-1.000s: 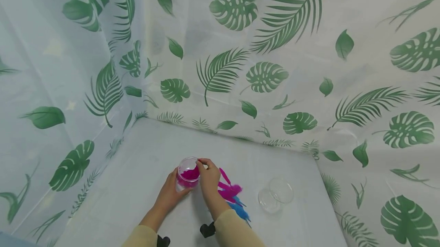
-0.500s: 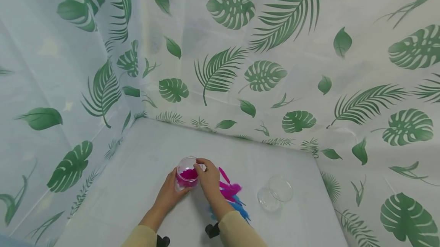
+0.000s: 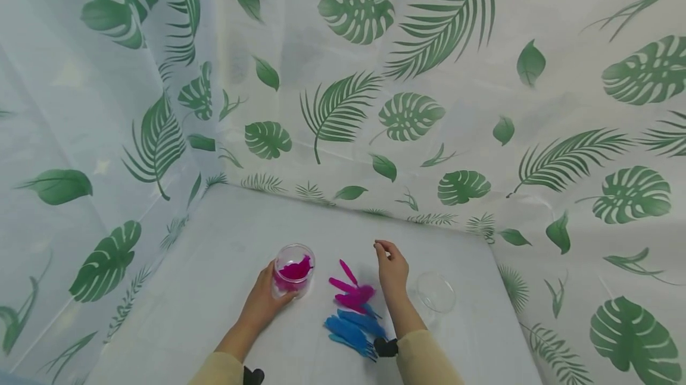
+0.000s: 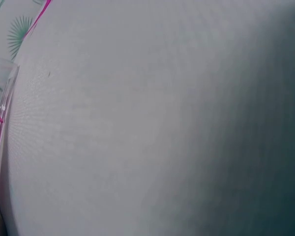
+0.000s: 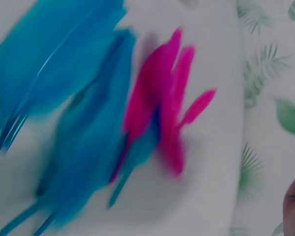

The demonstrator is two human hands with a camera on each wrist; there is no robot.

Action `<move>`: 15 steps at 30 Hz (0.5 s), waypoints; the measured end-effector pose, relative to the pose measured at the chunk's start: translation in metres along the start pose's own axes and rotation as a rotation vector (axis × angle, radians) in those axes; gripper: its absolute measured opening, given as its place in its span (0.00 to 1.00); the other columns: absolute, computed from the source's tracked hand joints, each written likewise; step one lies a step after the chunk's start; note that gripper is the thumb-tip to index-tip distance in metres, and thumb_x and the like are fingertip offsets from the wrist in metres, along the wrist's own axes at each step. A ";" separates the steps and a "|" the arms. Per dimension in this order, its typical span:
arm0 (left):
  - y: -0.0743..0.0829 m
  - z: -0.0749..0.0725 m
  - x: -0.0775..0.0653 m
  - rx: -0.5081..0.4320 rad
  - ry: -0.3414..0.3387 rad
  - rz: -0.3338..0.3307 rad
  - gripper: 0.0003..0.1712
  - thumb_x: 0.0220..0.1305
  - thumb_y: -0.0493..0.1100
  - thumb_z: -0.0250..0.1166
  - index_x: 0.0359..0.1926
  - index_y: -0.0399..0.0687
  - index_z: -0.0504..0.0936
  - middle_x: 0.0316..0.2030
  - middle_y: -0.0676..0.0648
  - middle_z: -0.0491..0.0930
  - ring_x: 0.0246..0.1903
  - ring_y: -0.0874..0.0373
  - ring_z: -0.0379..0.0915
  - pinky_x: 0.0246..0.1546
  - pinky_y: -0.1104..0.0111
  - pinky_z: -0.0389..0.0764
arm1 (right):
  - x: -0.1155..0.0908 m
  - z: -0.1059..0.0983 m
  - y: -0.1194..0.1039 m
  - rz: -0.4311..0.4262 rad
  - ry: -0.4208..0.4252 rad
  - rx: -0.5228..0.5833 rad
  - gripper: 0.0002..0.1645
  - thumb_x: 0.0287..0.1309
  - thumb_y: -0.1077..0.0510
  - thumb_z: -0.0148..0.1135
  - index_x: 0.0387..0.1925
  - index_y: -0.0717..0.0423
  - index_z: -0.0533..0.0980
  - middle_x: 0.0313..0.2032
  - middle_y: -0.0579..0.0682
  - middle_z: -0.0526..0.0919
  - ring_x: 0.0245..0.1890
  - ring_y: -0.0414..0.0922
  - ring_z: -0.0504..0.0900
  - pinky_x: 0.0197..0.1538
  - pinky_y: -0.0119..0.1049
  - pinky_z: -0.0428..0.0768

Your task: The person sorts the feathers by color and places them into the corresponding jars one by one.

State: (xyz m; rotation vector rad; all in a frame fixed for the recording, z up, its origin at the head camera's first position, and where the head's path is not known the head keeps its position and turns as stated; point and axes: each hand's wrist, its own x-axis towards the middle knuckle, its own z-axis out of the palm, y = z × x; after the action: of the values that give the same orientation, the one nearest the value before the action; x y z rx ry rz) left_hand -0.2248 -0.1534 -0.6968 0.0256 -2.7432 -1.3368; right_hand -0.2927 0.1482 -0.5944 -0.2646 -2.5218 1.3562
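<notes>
My left hand [image 3: 261, 301] grips a clear round jar [image 3: 293, 248] low on its side, with the thumb at the near side. Magenta feathers [image 3: 296, 269] fill the jar's lower part. Only the jar's edge [image 4: 10, 93] shows in the left wrist view. To the right, my right hand [image 3: 393, 269] is raised over the table, fingers loosely bent and nothing visible in them. Between the hands lie loose magenta feathers [image 3: 354, 297] and, nearer me, blue feathers [image 3: 351, 328]. Both colours fill much of the right wrist view, where blue feathers [image 5: 83, 142] overlap the magenta ones [image 5: 157, 83].
Right of my right forearm lies a clear round lid [image 3: 436, 293]; the arm covers part of the spot beside it. The white table [image 3: 241, 218] meets a leaf-printed curtain [image 3: 343, 182] at its back and sides.
My right hand has left the jar's rim and swung right, past the feathers, toward the lid. More magenta and blue feathers show now. The left hand still holds the jar.
</notes>
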 end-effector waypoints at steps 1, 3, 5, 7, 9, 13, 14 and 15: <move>0.000 0.000 0.000 0.002 0.001 0.000 0.60 0.50 0.63 0.75 0.76 0.49 0.52 0.69 0.39 0.64 0.70 0.39 0.61 0.64 0.43 0.70 | 0.000 -0.002 0.007 0.005 -0.013 -0.037 0.18 0.68 0.40 0.57 0.48 0.43 0.83 0.47 0.45 0.86 0.37 0.47 0.75 0.39 0.38 0.73; 0.000 0.001 0.000 0.004 0.000 -0.005 0.60 0.50 0.62 0.75 0.76 0.49 0.52 0.69 0.39 0.64 0.70 0.38 0.61 0.64 0.43 0.70 | -0.004 -0.006 0.018 0.005 -0.066 -0.103 0.16 0.67 0.42 0.58 0.49 0.43 0.82 0.49 0.46 0.86 0.41 0.48 0.78 0.42 0.41 0.76; -0.001 0.002 0.000 0.003 -0.005 -0.009 0.60 0.51 0.63 0.74 0.76 0.49 0.51 0.69 0.39 0.64 0.70 0.38 0.61 0.64 0.43 0.69 | -0.012 -0.007 0.028 -0.025 -0.165 -0.193 0.15 0.67 0.45 0.60 0.50 0.43 0.82 0.50 0.47 0.86 0.47 0.49 0.80 0.48 0.45 0.79; -0.001 0.002 0.000 -0.001 -0.009 -0.016 0.61 0.51 0.64 0.74 0.76 0.49 0.51 0.70 0.39 0.64 0.70 0.39 0.60 0.65 0.43 0.69 | -0.020 -0.006 0.034 -0.073 -0.292 -0.299 0.15 0.65 0.47 0.62 0.52 0.43 0.81 0.52 0.47 0.85 0.53 0.50 0.80 0.54 0.50 0.80; -0.001 0.002 0.001 -0.004 -0.012 -0.021 0.61 0.50 0.66 0.73 0.76 0.49 0.51 0.70 0.39 0.63 0.71 0.39 0.60 0.65 0.43 0.68 | -0.028 -0.005 0.039 -0.134 -0.407 -0.395 0.17 0.64 0.48 0.64 0.53 0.43 0.80 0.53 0.48 0.84 0.57 0.52 0.80 0.58 0.54 0.79; -0.001 0.002 0.000 -0.005 -0.022 -0.036 0.62 0.50 0.66 0.73 0.76 0.51 0.50 0.71 0.40 0.62 0.72 0.39 0.58 0.66 0.43 0.67 | -0.035 -0.005 0.051 -0.235 -0.497 -0.564 0.23 0.62 0.50 0.66 0.57 0.48 0.77 0.55 0.50 0.82 0.58 0.53 0.80 0.60 0.55 0.78; -0.001 0.002 0.000 -0.006 -0.023 -0.036 0.62 0.50 0.66 0.73 0.76 0.51 0.50 0.71 0.40 0.62 0.72 0.39 0.58 0.66 0.43 0.67 | -0.035 -0.006 0.055 -0.251 -0.496 -0.590 0.24 0.61 0.51 0.67 0.58 0.49 0.77 0.55 0.50 0.82 0.58 0.53 0.80 0.61 0.54 0.77; -0.001 0.001 0.000 -0.002 -0.024 -0.034 0.62 0.50 0.66 0.73 0.76 0.51 0.50 0.71 0.40 0.62 0.72 0.39 0.58 0.66 0.43 0.68 | -0.035 -0.006 0.060 -0.259 -0.495 -0.614 0.24 0.61 0.52 0.67 0.59 0.50 0.76 0.56 0.50 0.81 0.59 0.52 0.79 0.61 0.53 0.77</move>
State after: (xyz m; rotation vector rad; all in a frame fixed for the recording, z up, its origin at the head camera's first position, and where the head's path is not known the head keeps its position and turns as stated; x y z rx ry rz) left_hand -0.2252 -0.1530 -0.6987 0.0571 -2.7732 -1.3573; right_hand -0.2554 0.1759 -0.6462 0.3215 -3.1883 0.5660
